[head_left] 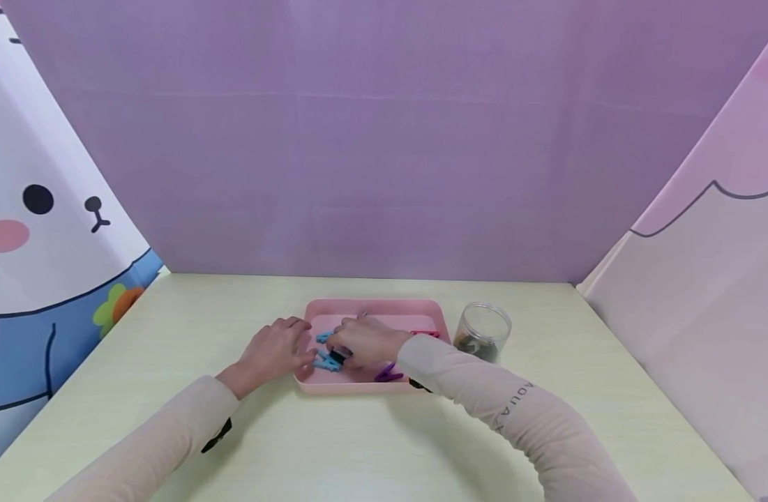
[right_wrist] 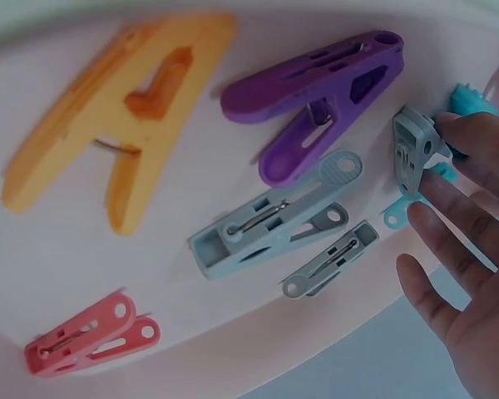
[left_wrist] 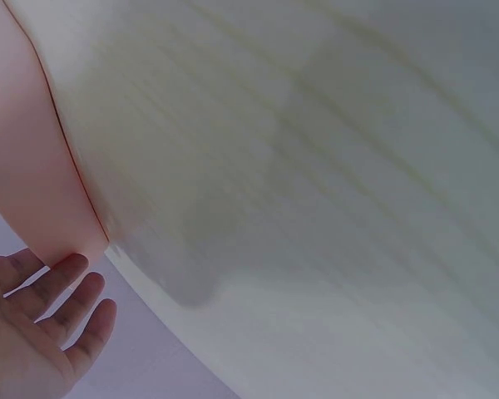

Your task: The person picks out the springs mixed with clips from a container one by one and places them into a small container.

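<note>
My left hand (head_left: 272, 354) rests on the left rim of a pink tray (head_left: 371, 388). Its fingers (left_wrist: 91, 332) look loosely bent beside the tray wall (left_wrist: 33, 158), and its thumb is out of the left wrist view. Inside the tray, my right hand (head_left: 367, 340) pinches a grey clothespin (right_wrist: 410, 150), partly covered by the fingertips. Light blue clothespins (head_left: 326, 362) lie beside that hand. Around it are a purple clothespin (right_wrist: 316, 91), an orange one (right_wrist: 162, 100), a red one (right_wrist: 91, 332) and two more grey ones, the larger grey clothespin (right_wrist: 274, 220) nearer the middle.
A clear open jar (head_left: 484, 324) with dark contents at its bottom stands just right of the tray. Both sit on a pale wooden table (head_left: 333, 446). A purple cloth wall (head_left: 384, 153) rises behind, with printed curtains at either side.
</note>
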